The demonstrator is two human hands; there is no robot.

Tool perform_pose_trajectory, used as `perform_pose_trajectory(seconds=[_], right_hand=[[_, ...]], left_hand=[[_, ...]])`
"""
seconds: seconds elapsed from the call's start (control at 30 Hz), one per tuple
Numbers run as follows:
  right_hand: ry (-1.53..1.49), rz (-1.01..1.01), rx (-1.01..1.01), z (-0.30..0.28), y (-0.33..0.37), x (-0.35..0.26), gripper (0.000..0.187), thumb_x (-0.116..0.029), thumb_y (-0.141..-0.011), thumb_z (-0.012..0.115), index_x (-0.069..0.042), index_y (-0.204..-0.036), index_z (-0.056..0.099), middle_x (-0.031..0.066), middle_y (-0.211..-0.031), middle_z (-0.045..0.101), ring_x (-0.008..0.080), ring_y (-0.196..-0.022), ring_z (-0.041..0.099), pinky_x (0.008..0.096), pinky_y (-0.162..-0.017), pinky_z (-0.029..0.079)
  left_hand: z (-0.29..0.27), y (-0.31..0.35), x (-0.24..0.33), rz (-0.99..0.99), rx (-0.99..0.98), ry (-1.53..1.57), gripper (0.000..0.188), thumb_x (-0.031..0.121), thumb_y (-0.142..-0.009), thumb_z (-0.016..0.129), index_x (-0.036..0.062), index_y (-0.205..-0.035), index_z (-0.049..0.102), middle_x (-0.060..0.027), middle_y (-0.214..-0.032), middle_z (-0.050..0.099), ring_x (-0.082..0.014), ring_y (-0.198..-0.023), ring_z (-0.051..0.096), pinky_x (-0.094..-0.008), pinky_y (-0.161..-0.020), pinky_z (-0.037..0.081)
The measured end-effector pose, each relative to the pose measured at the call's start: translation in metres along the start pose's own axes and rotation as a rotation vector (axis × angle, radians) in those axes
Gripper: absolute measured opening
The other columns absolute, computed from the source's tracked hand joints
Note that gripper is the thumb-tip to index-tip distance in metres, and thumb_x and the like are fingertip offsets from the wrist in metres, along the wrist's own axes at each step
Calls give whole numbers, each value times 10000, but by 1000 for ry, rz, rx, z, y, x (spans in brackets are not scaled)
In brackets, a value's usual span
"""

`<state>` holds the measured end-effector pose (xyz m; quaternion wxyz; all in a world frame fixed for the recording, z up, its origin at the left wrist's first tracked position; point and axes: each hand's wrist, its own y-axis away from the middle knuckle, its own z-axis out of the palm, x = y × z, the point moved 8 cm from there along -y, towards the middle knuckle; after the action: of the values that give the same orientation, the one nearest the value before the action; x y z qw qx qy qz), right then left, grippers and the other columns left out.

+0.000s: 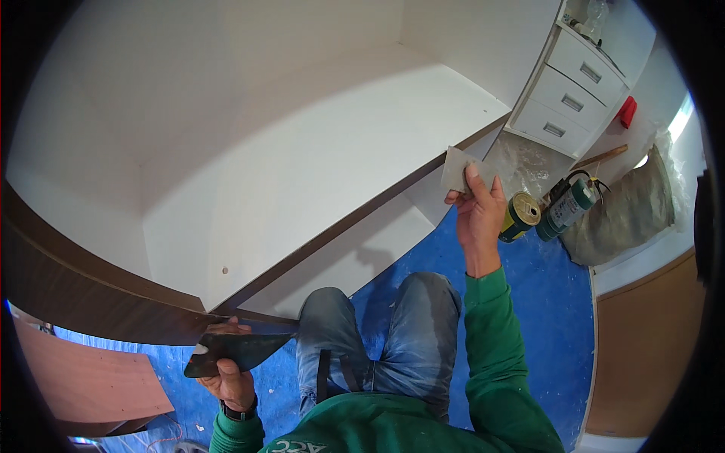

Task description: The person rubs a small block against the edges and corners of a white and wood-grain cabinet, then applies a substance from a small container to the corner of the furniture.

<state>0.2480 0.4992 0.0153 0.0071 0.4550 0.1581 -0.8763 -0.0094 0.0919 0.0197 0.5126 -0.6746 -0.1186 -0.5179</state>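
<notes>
My right hand point(481, 219) pinches a thin, light-grey square plate point(455, 167), thumb on top. The plate is at the dark brown front edge point(362, 204) of a white cabinet shelf point(325, 143), near its right end; whether it touches the edge I cannot tell. Lower left, my left hand point(234, 386) grips a dark, flat, pointed board point(240, 352) with a pale smear at its left end. Thumb and fingers close round the board from opposite sides. It is beside the cabinet's lower left corner, left of my knees.
Right of my right hand stand an open-topped can point(521, 215) and a green cylinder point(566, 208) with a black hose. Behind them is a white drawer unit point(570, 98). A grey-brown sack point(627, 215) leans at the right. Blue sheeting point(529, 317) covers the floor. A pinkish panel point(91, 370) lies lower left.
</notes>
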Motion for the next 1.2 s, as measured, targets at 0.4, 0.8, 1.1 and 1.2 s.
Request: perform_pose_trajectory(seconds=[0.4,0.8,1.1,1.2], right_hand=[[61,123,-714,141,140,35,238,-158,-960,747,8,-1097,645,87,-874,744,155,-690,708,287,-637,592],[47,129,-193,34,1,4,210,-179,-965,737,-24,-1046,621,102,-966,717,174,-742,702,304,-581,590],[88,281,-830,122,128,37,225,-197,-975,706,-6,-1072,639,140,-826,708,189,-717,693,361,-643,551],[47,372,-706,73,83,34,214,-184,-975,716,-18,-1087,643,75,-888,727,136,-743,683,289,-623,558]], left_hand=[[-31,13,-28,89,70,126,556,464,-1035,583,-3,-1334,554,-177,-1182,673,-291,-1068,692,-512,-957,600],[-3,4,19,19,99,-17,648,583,-1036,500,36,-1384,484,-136,-1164,653,-270,-940,688,-449,-829,616],[164,-164,105,-130,135,323,577,547,-1043,533,106,-1415,527,-72,-1260,652,-227,-1083,675,-410,-952,580],[213,-209,70,-306,30,214,464,606,-1032,513,202,-1249,584,1,-1008,675,-148,-799,659,-308,-535,458]])
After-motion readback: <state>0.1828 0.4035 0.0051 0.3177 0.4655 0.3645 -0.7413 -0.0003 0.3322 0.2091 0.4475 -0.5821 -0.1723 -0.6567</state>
